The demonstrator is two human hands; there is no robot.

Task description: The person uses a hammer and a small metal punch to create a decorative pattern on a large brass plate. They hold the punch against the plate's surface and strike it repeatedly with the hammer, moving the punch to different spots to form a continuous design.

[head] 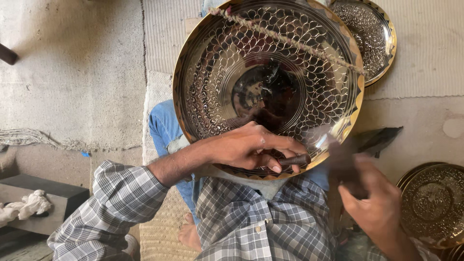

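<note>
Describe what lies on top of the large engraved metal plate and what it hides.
A frayed rope crosses the large plate. The left hand rests on its lower rim, holding a dark punch. The engraving beneath hand and rope is hidden.

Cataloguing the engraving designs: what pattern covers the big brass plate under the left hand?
Overlapping fish-scale arcs in rings, zigzag rim, on the brass plate; head view.

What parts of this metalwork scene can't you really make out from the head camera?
- The tool in the right hand: blurred by motion, so its kind is unclear.
- The tip of the dark rod in the left hand: hidden against the shiny big brass plate.
- The stacked plates at right: cut off by the picture's edge.
- The second plate behind: partly hidden by the big one.
</note>
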